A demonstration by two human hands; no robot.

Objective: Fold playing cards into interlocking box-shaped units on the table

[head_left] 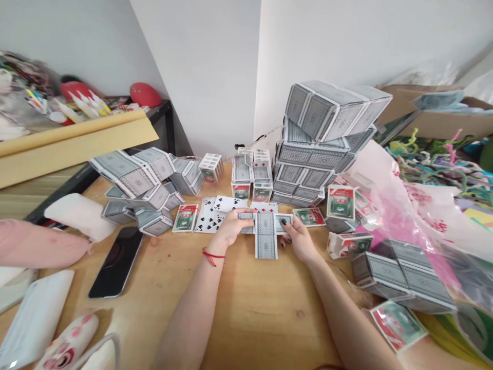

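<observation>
Both hands hold a cross-shaped piece of playing cards (266, 236), backs facing me, just above the table. My left hand (231, 226), with a red string bracelet at the wrist, pinches the card on its left side. The fingers of my right hand (295, 234) are closed on the card at the right side. Behind the piece lie loose face-up playing cards (210, 215), spades among them, and a diamond card (264, 207). A red and green card box (185, 218) lies left of them, and another card box (309, 217) is just beyond my right hand.
Tall stacks of blocks folded from cards (308, 154) stand at the back right, smaller card blocks (134, 177) at the left. A black phone (116, 262) lies left of my arm. More card blocks (400, 277) and plastic wrapping (416, 205) fill the right side.
</observation>
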